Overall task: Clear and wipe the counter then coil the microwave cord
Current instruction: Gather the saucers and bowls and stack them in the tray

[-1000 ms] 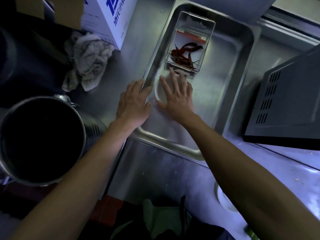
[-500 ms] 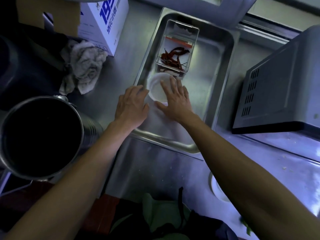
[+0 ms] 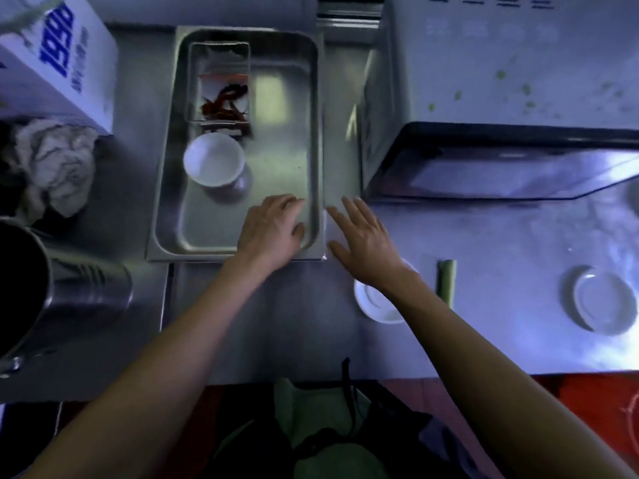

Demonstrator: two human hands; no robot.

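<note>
Head view: right hand [image 3: 363, 240] now off tray [image 3: 166, 236].

One steel tray [image 3: 313, 133], one clear container [image 3: 221, 57] and one white cup [image 3: 214, 160]. Two white saucers [image 3: 375, 302] [image 3: 601, 304] sit on the surface. One microwave [image 3: 484, 81], one pot [image 3: 86, 292], one rag [image 3: 55, 164], one box [image 3: 58, 63].

— Both hands off the bowl [image 3: 214, 160] now?
— Yes, left hand [image 3: 271, 229] has slid to the tray's [image 3: 238, 252] near right corner, right hand [image 3: 363, 236] out over the counter [image 3: 304, 305].
</note>
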